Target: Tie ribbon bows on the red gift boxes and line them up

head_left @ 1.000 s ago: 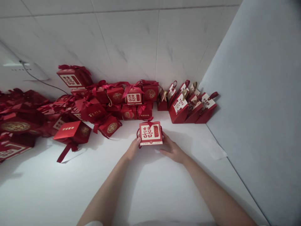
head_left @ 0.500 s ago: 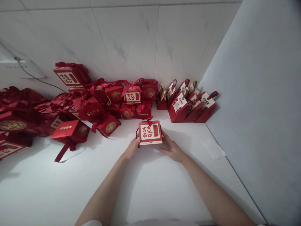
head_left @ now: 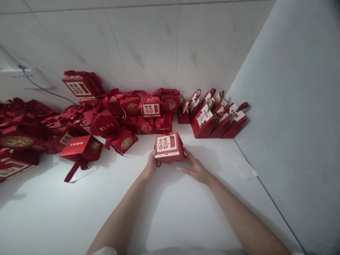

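Note:
Between my two hands is a red gift box (head_left: 170,148) with a cream panel bearing red characters. It is tilted, so its printed face and a red side both show. My left hand (head_left: 151,163) grips its left edge, where a dark red cord hangs down. At the right side, my right hand (head_left: 196,169) has its fingers against the box, with the thumb below. The far fingers of both hands are partly hidden by the box. Just behind it stand two stacked rows of red ribboned boxes (head_left: 145,124).
Upright triangular red boxes (head_left: 203,122) with ribbon loops stand at the back right. A jumbled pile of red boxes (head_left: 18,136) fills the left. One box (head_left: 82,148) lies in front with its ribbon trailing. A whitish slip (head_left: 245,168) lies by the right panel (head_left: 297,124).
The box has been tilted and turned between my hands, so its lower red side now shows. Its bow is now mostly out of sight. Both hands stay on it.

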Motion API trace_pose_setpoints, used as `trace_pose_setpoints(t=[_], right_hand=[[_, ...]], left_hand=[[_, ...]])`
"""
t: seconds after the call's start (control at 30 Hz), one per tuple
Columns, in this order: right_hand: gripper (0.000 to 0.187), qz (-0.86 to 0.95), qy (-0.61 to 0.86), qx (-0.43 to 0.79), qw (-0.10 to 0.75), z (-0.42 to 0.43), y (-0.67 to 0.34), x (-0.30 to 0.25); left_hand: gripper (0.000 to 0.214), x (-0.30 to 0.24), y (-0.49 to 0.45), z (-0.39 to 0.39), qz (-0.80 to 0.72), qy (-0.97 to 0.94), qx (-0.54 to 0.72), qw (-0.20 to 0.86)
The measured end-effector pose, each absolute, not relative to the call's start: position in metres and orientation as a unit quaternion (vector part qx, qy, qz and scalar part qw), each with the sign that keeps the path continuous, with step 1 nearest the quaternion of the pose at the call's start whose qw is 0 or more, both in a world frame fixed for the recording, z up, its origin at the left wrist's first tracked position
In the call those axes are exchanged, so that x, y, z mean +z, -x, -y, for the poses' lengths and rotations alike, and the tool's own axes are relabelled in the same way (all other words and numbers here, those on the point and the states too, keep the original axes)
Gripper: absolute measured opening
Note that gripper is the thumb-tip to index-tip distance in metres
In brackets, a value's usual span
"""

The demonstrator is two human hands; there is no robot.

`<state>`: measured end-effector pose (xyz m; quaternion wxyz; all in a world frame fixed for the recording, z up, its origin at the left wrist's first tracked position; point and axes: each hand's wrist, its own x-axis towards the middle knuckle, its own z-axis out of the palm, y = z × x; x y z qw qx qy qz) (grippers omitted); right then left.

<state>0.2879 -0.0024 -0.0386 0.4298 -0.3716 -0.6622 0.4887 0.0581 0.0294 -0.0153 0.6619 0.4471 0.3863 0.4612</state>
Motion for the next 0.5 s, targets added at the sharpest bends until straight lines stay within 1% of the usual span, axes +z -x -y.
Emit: trace_pose_setpoints(t=[0.03,0.1,0.17,0.3,0.5], right_hand=[[0.085,0.651,0.359,0.500,0.445,0.0031,-0.2864,-0.0361],[0.084,0.615,0.328,0.538,0.474,0.0044,-0.2835,-0.0313],[0.082,0.584,0.307,0.568,0.493,0.0050,-0.2814,-0.0285],[0.079,0.572,0.314,0.554,0.517,0.0041,-0.2809,-0.0315],[0.081,0.577,0.334,0.536,0.517,0.0043,-0.2829,-0.0350]], left_hand=[[0.068,-0.0149,-0.0624,-0.0273,-0.373,-0.412,0.445,0.702],[0.077,-0.0142,-0.0690,-0.0228,-0.340,-0.361,0.373,0.784],[0.082,-0.0133,-0.0720,-0.0196,-0.311,-0.336,0.310,0.833],[0.080,-0.0100,-0.0701,-0.0202,-0.279,-0.316,0.277,0.863],[0.082,-0.0111,-0.0664,-0.0252,-0.257,-0.301,0.242,0.886]])
